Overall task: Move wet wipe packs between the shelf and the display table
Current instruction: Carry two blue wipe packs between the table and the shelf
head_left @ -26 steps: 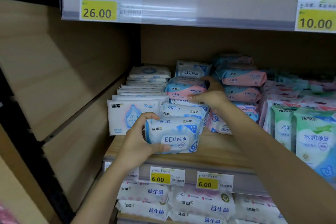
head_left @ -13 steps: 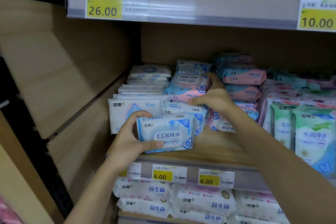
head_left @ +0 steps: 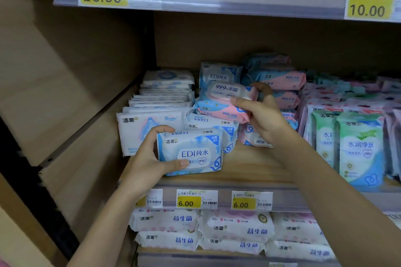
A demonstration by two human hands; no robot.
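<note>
Gripping a blue pack (head_left: 191, 151) in the left hand (head_left: 149, 158), thumb across its face, at the shelf's (head_left: 249, 165) front edge; pinching a pink pack (head_left: 227, 91) with the right hand (head_left: 264, 115) atop the stack (head_left: 208, 123) behind.

You see glossy plastic film on the packs (head_left: 191, 151), a matt wood-grain shelf (head_left: 249, 165) and paper price tags (head_left: 196, 198) behind clear plastic.

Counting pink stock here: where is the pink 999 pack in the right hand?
Head view, middle shelf, near centre: the right hand grips the pink 999 pack above the blue EDI packs, right of the white stack.
</note>
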